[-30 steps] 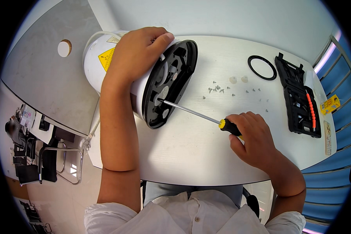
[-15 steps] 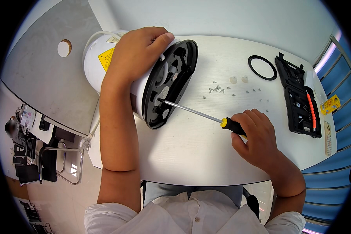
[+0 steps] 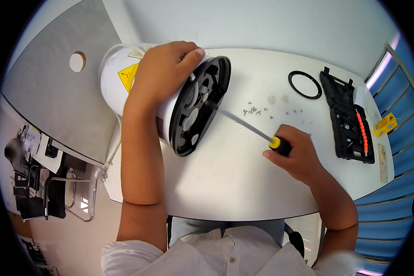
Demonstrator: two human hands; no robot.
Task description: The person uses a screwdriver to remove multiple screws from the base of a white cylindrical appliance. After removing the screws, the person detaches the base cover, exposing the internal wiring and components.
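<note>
A white rounded appliance (image 3: 112,85) lies on its side at the table's left, its black underside (image 3: 181,145) facing right. Over its upper side my left hand (image 3: 168,71) is wrapped, thumb near the rim of the base. A screwdriver (image 3: 248,125) with a black and yellow handle is gripped in my right hand (image 3: 299,149). Its long shaft is smeared by motion and points up-left. The dark tip is in front of the underside's right edge; whether it touches I cannot tell. Round recesses and pale discs show in the underside.
Several small screws (image 3: 254,111) lie scattered mid-table, with two translucent round pieces (image 3: 272,100) behind them. Farther right are a black ring (image 3: 290,82), an open black tool case (image 3: 338,133) holding an orange-red flexible shaft (image 3: 362,131), and a yellow box (image 3: 385,124). A white cord (image 3: 119,133) hangs at left.
The screwdriver tip has moved from a recess in the underside up and right to the base's edge. My right hand has shifted slightly with it; my left hand keeps its hold.
</note>
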